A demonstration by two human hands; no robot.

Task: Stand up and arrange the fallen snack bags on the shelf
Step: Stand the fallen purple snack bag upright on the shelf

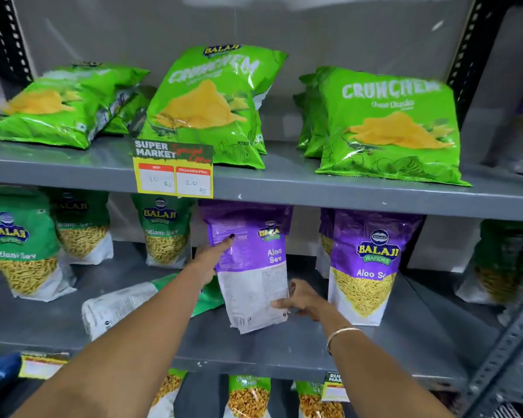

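Note:
On the middle shelf (254, 348) I hold a purple and white Aloo Sev bag (249, 267) upright, its back side toward me. My left hand (212, 256) presses its upper left side, one finger stretched out. My right hand (299, 300) grips its lower right edge. Behind my left forearm, a green and white bag (118, 309) lies flat on the shelf. Another purple Aloo Sev bag (369, 267) stands to the right.
Green Ratlami Sev bags (21, 245) stand at the left and a further one (166, 230) behind. On the upper shelf, green Crunchem bags (387, 128) stand right, one (212, 107) leans in the middle, and some (61, 104) lie left. A price tag (174, 170) hangs there.

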